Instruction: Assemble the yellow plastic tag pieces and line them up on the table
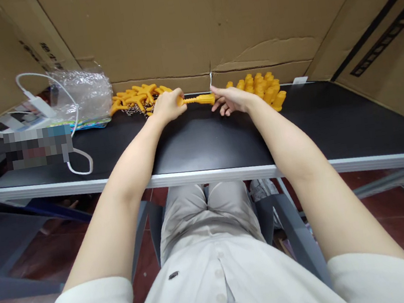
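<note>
My left hand (169, 106) is closed round one end of a yellow plastic piece with a thin ridged shaft and a wider fluted end (202, 100), held level above the table. That wider end points at my right hand (233, 100), whose fingers are spread and slightly bent. Fingertips of this hand come close to the piece; whether they touch it I cannot tell. Beside my left hand lies a heap of yellow branched pieces (137, 98) with small metal chains (134, 111). Behind my right hand several yellow stubby pieces (262, 86) stand close together, partly hidden by the hand.
Cardboard walls (153, 27) enclose the black tabletop (200, 141) at the back and sides. To the left are a clear plastic bag (81, 93), a white cable (75, 102) and a blurred-out patch (38, 148). A small white piece (300, 80) lies at the back right.
</note>
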`<state>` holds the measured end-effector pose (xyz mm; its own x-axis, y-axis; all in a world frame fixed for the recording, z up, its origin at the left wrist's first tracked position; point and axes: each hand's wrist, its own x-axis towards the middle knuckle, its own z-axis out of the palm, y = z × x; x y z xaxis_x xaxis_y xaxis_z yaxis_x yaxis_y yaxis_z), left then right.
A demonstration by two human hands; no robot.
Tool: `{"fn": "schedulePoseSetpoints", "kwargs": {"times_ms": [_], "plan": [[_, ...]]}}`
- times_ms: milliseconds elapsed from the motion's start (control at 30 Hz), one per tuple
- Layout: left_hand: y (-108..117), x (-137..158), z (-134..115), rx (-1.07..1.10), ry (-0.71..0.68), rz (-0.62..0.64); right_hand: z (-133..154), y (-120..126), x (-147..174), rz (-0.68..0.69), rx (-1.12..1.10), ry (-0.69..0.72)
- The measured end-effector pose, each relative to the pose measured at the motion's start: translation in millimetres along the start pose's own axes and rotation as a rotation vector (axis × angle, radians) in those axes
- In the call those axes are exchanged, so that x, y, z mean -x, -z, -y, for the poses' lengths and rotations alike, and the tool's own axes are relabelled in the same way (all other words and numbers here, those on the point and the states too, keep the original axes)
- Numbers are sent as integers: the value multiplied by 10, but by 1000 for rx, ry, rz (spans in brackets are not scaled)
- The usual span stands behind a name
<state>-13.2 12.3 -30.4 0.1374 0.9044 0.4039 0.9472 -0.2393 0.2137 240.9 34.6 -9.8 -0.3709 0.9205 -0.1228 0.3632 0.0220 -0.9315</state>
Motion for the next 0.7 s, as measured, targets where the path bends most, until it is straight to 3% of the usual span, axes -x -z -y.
{"fn": "schedulePoseSetpoints", "kwargs": {"times_ms": [200,700], "plan": [[38,16,-30,-23,19,29,23,-21,79,-41,-142,-18],[-37,-35,57,18,0,27,24,-66,5,-45,-118,-93]]}}
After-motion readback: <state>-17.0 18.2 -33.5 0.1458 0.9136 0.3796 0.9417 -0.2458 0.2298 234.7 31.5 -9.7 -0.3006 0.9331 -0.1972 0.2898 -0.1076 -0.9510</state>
